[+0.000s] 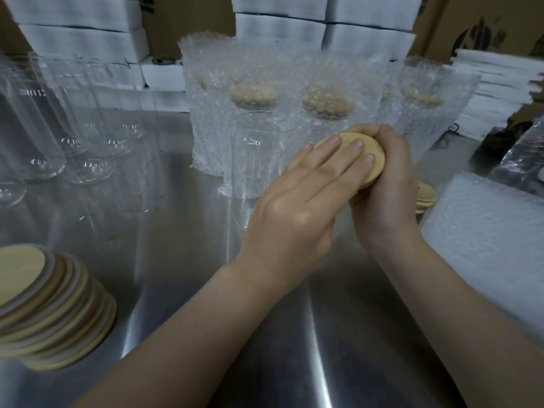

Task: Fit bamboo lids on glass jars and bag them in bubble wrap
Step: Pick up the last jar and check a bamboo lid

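Several bubble-wrap bags upright at tabletop rear, lidded jar inside each. Bare glass jars left: upright, mouths up, empty. Bamboo lid before bags, flat face tilted up-left; left hand presses straight fingers on it, right hand curls round rim.

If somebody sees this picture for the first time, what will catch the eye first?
First, the two hands in the middle: the left hand presses flat fingers on a bamboo lid while the right hand grips its rim. Behind them stands a row of lidded jars in bubble wrap bags, and a leaning stack of bamboo lids sits at the lower left of the steel table.
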Motion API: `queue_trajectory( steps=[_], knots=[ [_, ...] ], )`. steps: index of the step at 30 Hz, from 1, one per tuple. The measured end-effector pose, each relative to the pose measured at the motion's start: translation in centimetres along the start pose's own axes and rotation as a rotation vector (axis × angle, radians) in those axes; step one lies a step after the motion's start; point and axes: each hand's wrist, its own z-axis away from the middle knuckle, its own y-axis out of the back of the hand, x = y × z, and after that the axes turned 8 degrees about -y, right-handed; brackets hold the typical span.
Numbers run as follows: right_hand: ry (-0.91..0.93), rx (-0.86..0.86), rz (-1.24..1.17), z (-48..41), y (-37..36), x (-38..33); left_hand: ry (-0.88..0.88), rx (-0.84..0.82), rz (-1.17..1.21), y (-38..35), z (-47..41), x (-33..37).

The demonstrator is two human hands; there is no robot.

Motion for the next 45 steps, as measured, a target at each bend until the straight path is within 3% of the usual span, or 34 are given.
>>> queue_trajectory(
  steps=[9,17,26,35,42,45],
  knots=[
    [0.021,-0.111,-0.062,0.4,-0.4,0.2,0.041,-0.173,0.084,0.1,-0.3,-0.3],
    [0.116,-0.034,0.122,0.0,-0.1,0.3,0.109,-0.208,0.031,0.0,-0.5,0.2],
    [0.068,-0.068,0.037,0.3,-0.1,-0.1,0.116,0.039,-0.072,0.0,-0.2,0.5],
    [-0.024,-0.143,-0.15,0.5,-0.4,-0.3,0.136,0.343,0.008,0.3,-0.5,0.0],
    [-0.127,-0.196,-0.231,0.0,0.0,-0.1,0.171,0.364,-0.12,1.1,-0.6,-0.3],
    [-0.133,-0.216,-0.237,-0.2,0.1,-0.5,0.294,0.346,-0.183,1.2,-0.6,-0.6]
  ],
)
